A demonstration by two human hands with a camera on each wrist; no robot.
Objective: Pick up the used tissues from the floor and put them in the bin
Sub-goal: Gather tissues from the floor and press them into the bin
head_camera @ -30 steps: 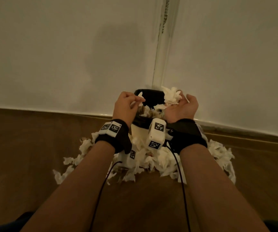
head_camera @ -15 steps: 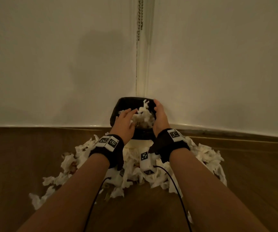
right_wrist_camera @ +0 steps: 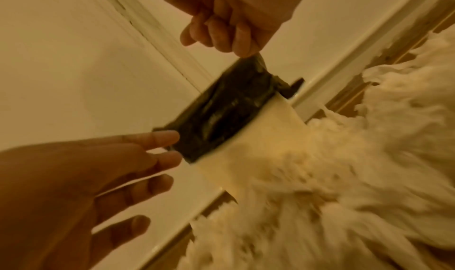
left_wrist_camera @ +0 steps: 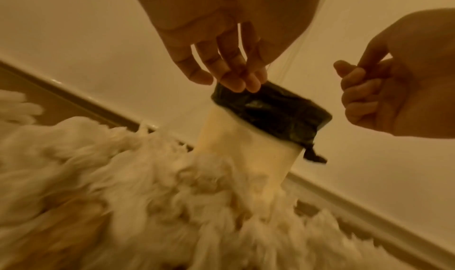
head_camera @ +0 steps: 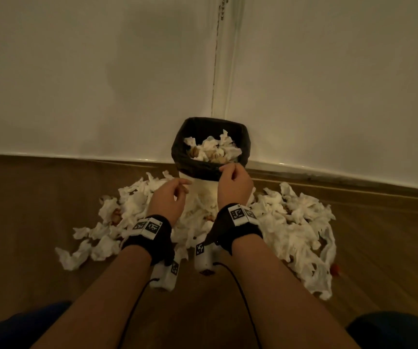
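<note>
A small white bin (head_camera: 202, 190) with a black liner stands in the wall corner, heaped with crumpled tissues (head_camera: 213, 147). More used tissues (head_camera: 296, 222) lie in a wide pile on the floor round its base. My left hand (head_camera: 170, 197) hovers in front of the bin's left side with its fingers relaxed and nothing in it. My right hand (head_camera: 233, 182) is just in front of the near rim, fingers curled and empty. In the left wrist view the left hand (left_wrist_camera: 221, 70) hangs above the liner (left_wrist_camera: 270, 114). The right wrist view shows the right hand's (right_wrist_camera: 226, 29) curled fingers near the liner (right_wrist_camera: 221, 110).
White walls meet behind the bin, with a skirting board (head_camera: 341, 177) along the wooden floor (head_camera: 26, 222). A thin chain (head_camera: 221, 8) hangs in the corner. A small red thing (head_camera: 335, 269) lies at the pile's right edge. My knees show at the bottom corners.
Both hands carried tissues over the bin, pressed them in, and have drawn back toward me empty. The tissues now lie in the bin.
</note>
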